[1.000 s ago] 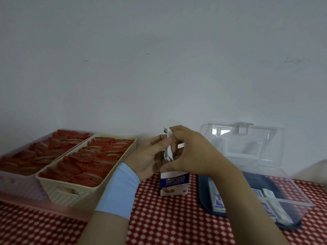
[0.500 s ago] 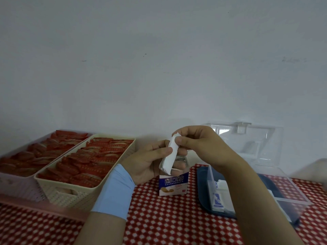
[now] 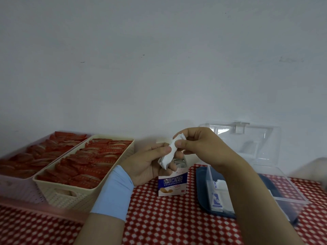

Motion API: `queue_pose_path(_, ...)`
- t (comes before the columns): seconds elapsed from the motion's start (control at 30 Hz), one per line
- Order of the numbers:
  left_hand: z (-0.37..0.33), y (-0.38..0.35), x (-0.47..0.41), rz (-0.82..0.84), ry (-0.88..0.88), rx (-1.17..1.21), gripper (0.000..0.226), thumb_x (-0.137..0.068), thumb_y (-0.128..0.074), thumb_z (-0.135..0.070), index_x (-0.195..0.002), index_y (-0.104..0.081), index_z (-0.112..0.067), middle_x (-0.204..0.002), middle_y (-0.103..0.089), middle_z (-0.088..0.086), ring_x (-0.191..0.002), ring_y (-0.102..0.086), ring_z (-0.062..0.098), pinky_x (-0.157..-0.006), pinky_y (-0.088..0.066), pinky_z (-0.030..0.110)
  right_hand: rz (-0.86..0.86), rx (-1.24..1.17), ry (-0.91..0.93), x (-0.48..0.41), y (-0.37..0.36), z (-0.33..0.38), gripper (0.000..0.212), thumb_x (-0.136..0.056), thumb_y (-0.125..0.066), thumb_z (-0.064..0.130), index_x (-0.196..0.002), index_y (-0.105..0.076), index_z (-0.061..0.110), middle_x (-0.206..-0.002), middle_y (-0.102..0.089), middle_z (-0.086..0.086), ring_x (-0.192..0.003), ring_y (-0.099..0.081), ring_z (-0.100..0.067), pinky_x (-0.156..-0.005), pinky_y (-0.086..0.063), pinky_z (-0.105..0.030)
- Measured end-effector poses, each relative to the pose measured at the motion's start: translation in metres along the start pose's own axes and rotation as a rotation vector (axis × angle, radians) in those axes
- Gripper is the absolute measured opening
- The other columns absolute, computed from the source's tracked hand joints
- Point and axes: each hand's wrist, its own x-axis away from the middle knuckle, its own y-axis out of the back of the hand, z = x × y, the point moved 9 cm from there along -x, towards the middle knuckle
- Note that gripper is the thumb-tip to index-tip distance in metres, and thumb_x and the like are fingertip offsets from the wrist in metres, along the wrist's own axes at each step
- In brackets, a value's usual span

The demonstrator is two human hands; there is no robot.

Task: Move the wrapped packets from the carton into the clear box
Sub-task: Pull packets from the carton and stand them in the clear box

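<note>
Now right hand (image 3: 203, 147) fingers (image 3: 182, 143) pinch the packet (image 3: 169, 155) above the carton (image 3: 174, 183).

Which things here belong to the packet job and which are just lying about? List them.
Job: wrapped packet, pinched by right hand; carton, held by left hand; clear box; packets already in it.
Lying about: cream basket and lilac basket of red sachets; blue tray under the box; checked tablecloth.

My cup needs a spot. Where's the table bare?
Bare: checked cloth in front of the carton, between the cream basket and the clear box. Crowded: that basket's full; left hand grips the carton, right hand a packet.
</note>
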Motion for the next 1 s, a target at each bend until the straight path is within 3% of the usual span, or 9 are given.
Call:
queue_pose_path(0.1, 0.005, 0.001, 0.003, 0.008, 0.059, -0.034, 0.041, -0.089, -0.057, -0.024, -0.121, -0.053, 0.000, -0.088, -0.067, 0.009, -0.057, -0.060, 0.014, -0.048, -0.049, 0.021, -0.036, 0.009, -0.004, 0.000, 0.004, 0.001, 0.013, -0.092, -0.066, 0.007, -0.096, -0.076, 0.014, -0.087, -0.077, -0.002, -0.076, -0.069, -0.011, -0.072, -0.055, -0.021)
queue_pose_path(0.17, 0.005, 0.000, 0.005, 0.032, 0.084, -0.059, 0.039, -0.089, -0.055, -0.025, -0.119, -0.055, 0.001, -0.091, -0.068, 0.011, -0.062, -0.064, 0.018, -0.052, -0.052, 0.023, -0.081, 0.008, -0.004, 0.001, 0.008, 0.001, 0.013, -0.092, -0.067, 0.007, -0.095, -0.077, 0.014, -0.086, -0.077, -0.004, -0.072, -0.067, -0.010, -0.072, -0.055, -0.024)
queue_pose_path(0.33, -0.002, -0.001, 0.006, 0.024, 0.079, -0.035, 0.044, -0.095, -0.052, -0.024, -0.128, -0.058, 0.004, -0.124, -0.064, 0.027, -0.108, -0.066, 0.040, -0.084, -0.059, 0.043, -0.040, 0.015, 0.009, 0.006, 0.007, 0.004, 0.014, -0.091, -0.068, 0.008, -0.096, -0.078, 0.017, -0.091, -0.077, -0.001, -0.085, -0.071, -0.023, -0.084, -0.058, -0.033)
queue_pose_path(0.5, -0.004, -0.011, 0.002, -0.023, 0.002, 0.059, 0.037, -0.088, -0.055, -0.016, -0.118, -0.060, 0.005, -0.102, -0.072, 0.022, -0.081, -0.073, 0.028, -0.067, -0.061, 0.035, -0.023, -0.043, 0.061, 0.009, 0.006, 0.012, 0.018, -0.090, -0.068, 0.003, -0.103, -0.077, 0.011, -0.089, -0.078, -0.001, -0.077, -0.069, -0.004, -0.068, -0.052, -0.011)
queue_pose_path(0.67, -0.002, -0.015, -0.003, -0.066, 0.012, 0.100, 0.034, -0.083, -0.056, -0.019, -0.110, -0.065, 0.001, -0.090, -0.073, 0.014, -0.070, -0.071, 0.020, -0.059, -0.058, 0.029, -0.026, 0.002, 0.062, 0.007, 0.007, 0.009, 0.024, -0.092, -0.067, 0.010, -0.115, -0.073, 0.017, -0.076, -0.073, 0.006, -0.079, -0.068, -0.009, -0.072, -0.052, -0.009)
queue_pose_path(0.77, -0.005, -0.009, -0.006, -0.123, -0.016, 0.103, 0.036, -0.081, -0.059, -0.020, -0.110, -0.065, 0.001, -0.090, -0.073, 0.014, -0.071, -0.072, 0.020, -0.060, -0.060, 0.029, -0.138, 0.190, 0.097, 0.005, 0.012, 0.013, 0.035, -0.090, -0.071, 0.026, -0.124, -0.063, 0.032, -0.105, -0.068, 0.015, -0.089, -0.067, -0.002, -0.081, -0.053, -0.017)
queue_pose_path(0.83, -0.008, -0.002, -0.007, -0.168, -0.052, 0.127, 0.037, -0.081, -0.062, -0.020, -0.110, -0.066, 0.002, -0.093, -0.071, 0.016, -0.075, -0.071, 0.021, -0.062, -0.060, 0.030, -0.166, 0.230, 0.143, 0.008, 0.012, 0.020, 0.032, -0.082, -0.077, 0.034, -0.109, -0.061, 0.036, -0.119, -0.061, 0.021, -0.101, -0.060, 0.005, -0.087, -0.047, -0.020)
queue_pose_path(0.93, -0.011, 0.002, -0.005, -0.192, -0.084, 0.115, 0.028, -0.086, -0.061, -0.020, -0.104, -0.071, -0.002, -0.097, -0.072, 0.015, -0.082, -0.072, 0.024, -0.068, -0.061, 0.035, 0.006, 0.310, 0.162, 0.015, -0.008, 0.024, 0.044, -0.060, -0.092, 0.034, -0.089, -0.058, 0.033, -0.134, -0.047, 0.033, -0.115, -0.045, 0.020, -0.087, -0.040, -0.007)
queue_pose_path(1.0, -0.011, 0.001, -0.004, -0.189, -0.086, 0.113, 0.027, -0.089, -0.060, -0.021, -0.106, -0.071, -0.003, -0.098, -0.072, 0.014, -0.083, -0.072, 0.025, -0.069, -0.061, 0.037, 0.041, 0.387, 0.205, 0.016, -0.018, 0.027, 0.048, -0.054, -0.095, 0.029, -0.084, -0.058, 0.026, -0.131, -0.045, 0.033, -0.109, -0.047, 0.022, -0.079, -0.040, 0.001)
